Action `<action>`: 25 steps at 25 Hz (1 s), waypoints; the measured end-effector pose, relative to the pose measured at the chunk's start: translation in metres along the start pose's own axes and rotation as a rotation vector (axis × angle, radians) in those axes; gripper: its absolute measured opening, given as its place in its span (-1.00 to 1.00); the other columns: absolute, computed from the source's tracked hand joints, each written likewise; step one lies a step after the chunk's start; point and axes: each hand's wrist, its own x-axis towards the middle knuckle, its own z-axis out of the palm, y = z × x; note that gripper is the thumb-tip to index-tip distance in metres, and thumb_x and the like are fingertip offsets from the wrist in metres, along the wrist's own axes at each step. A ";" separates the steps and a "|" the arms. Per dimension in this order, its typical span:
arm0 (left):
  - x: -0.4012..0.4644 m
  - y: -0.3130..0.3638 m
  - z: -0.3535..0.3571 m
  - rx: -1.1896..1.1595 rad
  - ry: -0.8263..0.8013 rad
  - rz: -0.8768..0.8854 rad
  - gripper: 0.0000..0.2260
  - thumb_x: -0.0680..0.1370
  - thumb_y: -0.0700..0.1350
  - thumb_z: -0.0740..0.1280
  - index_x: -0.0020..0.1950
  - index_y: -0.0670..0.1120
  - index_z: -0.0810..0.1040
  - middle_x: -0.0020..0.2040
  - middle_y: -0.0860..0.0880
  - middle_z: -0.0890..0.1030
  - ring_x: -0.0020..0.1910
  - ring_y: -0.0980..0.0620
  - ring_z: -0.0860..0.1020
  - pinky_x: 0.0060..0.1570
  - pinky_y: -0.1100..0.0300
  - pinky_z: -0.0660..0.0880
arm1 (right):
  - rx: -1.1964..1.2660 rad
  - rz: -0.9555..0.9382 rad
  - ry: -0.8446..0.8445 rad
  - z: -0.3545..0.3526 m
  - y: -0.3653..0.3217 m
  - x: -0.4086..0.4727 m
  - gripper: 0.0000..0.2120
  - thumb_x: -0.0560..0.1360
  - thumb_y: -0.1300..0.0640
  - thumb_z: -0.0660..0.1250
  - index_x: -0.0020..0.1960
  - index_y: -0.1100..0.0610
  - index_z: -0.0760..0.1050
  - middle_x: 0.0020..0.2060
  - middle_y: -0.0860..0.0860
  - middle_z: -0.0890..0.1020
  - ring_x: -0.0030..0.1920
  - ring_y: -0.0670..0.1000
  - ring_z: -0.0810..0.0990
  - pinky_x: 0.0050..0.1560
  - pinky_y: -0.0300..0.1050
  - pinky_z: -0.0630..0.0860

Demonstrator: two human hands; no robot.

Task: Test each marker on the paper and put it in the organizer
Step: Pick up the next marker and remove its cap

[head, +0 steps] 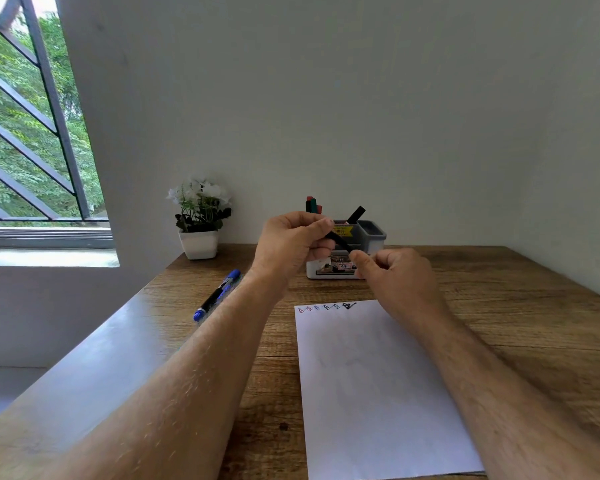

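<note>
I pinch a black marker (pixel 340 241) between both hands (pixel 291 244), right hand (pixel 392 271) at its end; last scribble looks done, so I'd cap it, then reach for the organizer (pixel 347 251).

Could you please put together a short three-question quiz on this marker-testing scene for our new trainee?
1. True or false: the blue marker is standing in the organizer.
2. Which thing do both hands hold? A) the black marker B) the flower pot C) the paper
3. Fill in: the test scribbles run along the paper's ____ edge.

Key
1. False: it lies on the table, left of the paper.
2. A: the left hand and right hand grip it between them, above the table.
3. Far (top).
</note>
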 end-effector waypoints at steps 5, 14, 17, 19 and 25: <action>0.005 0.003 -0.008 -0.179 0.079 -0.065 -0.91 0.56 -0.32 0.34 -0.01 -0.21 0.63 -0.11 -0.20 0.69 -0.23 0.02 0.69 -0.17 0.18 0.65 | 0.172 0.113 -0.047 0.006 0.007 0.007 -0.77 0.61 0.03 0.28 0.03 0.09 0.69 -0.40 -0.05 0.58 -0.43 -0.13 0.46 -0.32 -0.21 0.37; 0.000 0.003 0.000 -0.400 -0.009 -0.230 -0.56 0.58 -0.35 -0.04 0.18 -0.20 0.61 -0.27 -0.13 0.56 -0.36 0.04 0.41 -0.34 0.18 0.46 | 0.826 0.094 -0.094 -0.004 -0.005 0.004 -0.66 0.59 0.34 0.26 0.21 -0.01 0.59 -0.03 0.09 0.71 -0.23 0.09 0.72 -0.22 -0.08 0.68; 0.000 0.001 0.001 -0.421 -0.012 -0.264 -0.57 0.54 -0.35 -0.05 0.18 -0.17 0.56 -0.30 -0.13 0.51 -0.37 0.03 0.38 -0.40 0.18 0.40 | 0.948 0.169 -0.120 -0.005 -0.004 0.007 -0.71 0.64 0.29 0.16 0.13 0.09 0.63 -0.03 0.13 0.72 -0.24 0.08 0.72 -0.24 -0.09 0.68; 0.000 0.000 0.002 -0.385 -0.022 -0.269 -0.59 0.52 -0.35 -0.04 0.16 -0.16 0.53 -0.29 -0.13 0.46 -0.39 0.03 0.37 -0.42 0.18 0.37 | 0.962 0.187 -0.124 -0.005 -0.003 0.007 -0.72 0.62 0.33 0.17 0.11 0.12 0.61 -0.08 0.12 0.73 -0.25 0.08 0.73 -0.26 -0.09 0.68; 0.002 -0.006 0.006 0.343 -0.044 -0.216 -0.74 0.59 -0.26 0.12 0.06 -0.14 0.59 -0.30 -0.02 0.49 -0.38 0.08 0.42 -0.36 0.22 0.38 | 0.573 0.209 0.047 -0.002 0.006 0.006 -0.87 0.56 0.06 0.36 -0.12 0.09 0.55 -0.40 0.08 0.61 -0.52 -0.01 0.53 -0.51 -0.20 0.46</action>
